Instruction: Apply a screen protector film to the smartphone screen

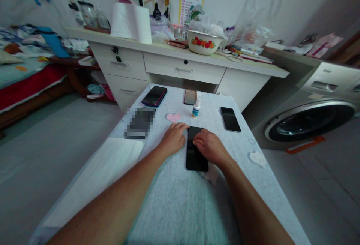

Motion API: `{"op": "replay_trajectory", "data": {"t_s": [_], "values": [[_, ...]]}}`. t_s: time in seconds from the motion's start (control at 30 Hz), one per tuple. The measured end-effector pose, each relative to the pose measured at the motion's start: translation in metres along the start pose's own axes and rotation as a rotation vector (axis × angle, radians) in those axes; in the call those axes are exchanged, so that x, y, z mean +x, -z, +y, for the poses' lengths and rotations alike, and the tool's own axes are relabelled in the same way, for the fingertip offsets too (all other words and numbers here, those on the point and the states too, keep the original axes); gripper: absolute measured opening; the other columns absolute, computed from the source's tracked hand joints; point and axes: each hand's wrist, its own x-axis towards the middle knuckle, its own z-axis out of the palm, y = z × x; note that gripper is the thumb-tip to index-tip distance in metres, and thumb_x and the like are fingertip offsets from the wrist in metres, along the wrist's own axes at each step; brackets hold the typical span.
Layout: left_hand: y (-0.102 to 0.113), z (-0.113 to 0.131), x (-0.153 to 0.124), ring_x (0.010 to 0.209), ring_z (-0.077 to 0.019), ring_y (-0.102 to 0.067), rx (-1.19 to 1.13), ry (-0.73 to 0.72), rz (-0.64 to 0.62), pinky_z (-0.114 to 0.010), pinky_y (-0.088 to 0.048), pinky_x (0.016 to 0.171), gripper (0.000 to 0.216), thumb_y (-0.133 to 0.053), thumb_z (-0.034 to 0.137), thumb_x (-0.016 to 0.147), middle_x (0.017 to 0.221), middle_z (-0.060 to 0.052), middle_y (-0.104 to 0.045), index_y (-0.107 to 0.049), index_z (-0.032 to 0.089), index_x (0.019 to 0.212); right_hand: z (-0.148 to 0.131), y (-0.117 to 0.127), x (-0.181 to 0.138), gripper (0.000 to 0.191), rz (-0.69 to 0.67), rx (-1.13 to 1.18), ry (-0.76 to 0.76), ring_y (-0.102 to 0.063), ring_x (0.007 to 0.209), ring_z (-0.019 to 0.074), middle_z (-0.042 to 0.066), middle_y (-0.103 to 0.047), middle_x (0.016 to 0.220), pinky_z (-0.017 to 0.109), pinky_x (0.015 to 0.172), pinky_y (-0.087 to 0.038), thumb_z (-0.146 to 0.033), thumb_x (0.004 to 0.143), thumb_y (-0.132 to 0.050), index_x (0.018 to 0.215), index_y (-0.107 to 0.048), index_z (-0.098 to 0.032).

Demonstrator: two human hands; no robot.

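A black smartphone (196,160) lies flat, screen up, near the middle of the cloth-covered table. My left hand (174,139) is at its upper left edge, the forefinger on the top corner and the thumb against the side, gripping it there. Over the upper part of the screen, my right hand (209,145) is closed, fingertips pressed together on the glass. Whatever those fingers may hold is hidden. Just beyond the phone stands a small white spray bottle (196,110) with a blue label.
Another black phone (231,119) lies to the right. At the back are stacked dark phones (154,95) and a phone case (190,96). A pixelated dark object (140,123) and white sheet (112,166) lie left. Beyond are a cluttered desk (184,65) and washing machine (317,98).
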Motion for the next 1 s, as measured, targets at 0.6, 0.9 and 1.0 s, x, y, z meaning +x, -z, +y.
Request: {"op": "replay_trajectory", "data": {"t_s": [0.6, 0.9, 1.0], "values": [[0.003, 0.004, 0.0, 0.121, -0.0227, -0.049, 0.01, 0.012, -0.012, -0.04, -0.037, 0.107, 0.046, -0.048, 0.008, 0.078, 0.128, -0.01, -0.057, -0.056, 0.015, 0.123, 0.011, 0.006, -0.001, 0.018, 0.023, -0.043, -0.082, -0.055, 0.078, 0.0137, 0.004, -0.058, 0.087, 0.024, 0.07, -0.035, -0.021, 0.09, -0.051, 0.088, -0.069, -0.019], [0.003, 0.003, 0.0, 0.121, -0.0227, -0.049, 0.019, 0.0, -0.007, -0.039, -0.036, 0.107, 0.045, -0.047, 0.009, 0.078, 0.127, -0.009, -0.058, -0.056, 0.015, 0.122, 0.007, 0.009, -0.002, 0.019, 0.026, -0.084, -0.111, -0.054, 0.077, 0.0133, 0.004, -0.057, 0.088, 0.024, 0.069, -0.034, -0.022, 0.09, -0.049, 0.087, -0.068, -0.019], [0.003, 0.003, 0.001, 0.12, -0.0227, -0.049, 0.014, -0.001, -0.008, -0.04, -0.037, 0.107, 0.045, -0.047, 0.009, 0.077, 0.127, -0.009, -0.058, -0.056, 0.015, 0.121, 0.005, 0.009, -0.002, 0.019, 0.021, -0.088, -0.115, -0.054, 0.077, 0.0131, 0.004, -0.057, 0.089, 0.024, 0.069, -0.034, -0.021, 0.09, -0.048, 0.087, -0.067, -0.018]]}}
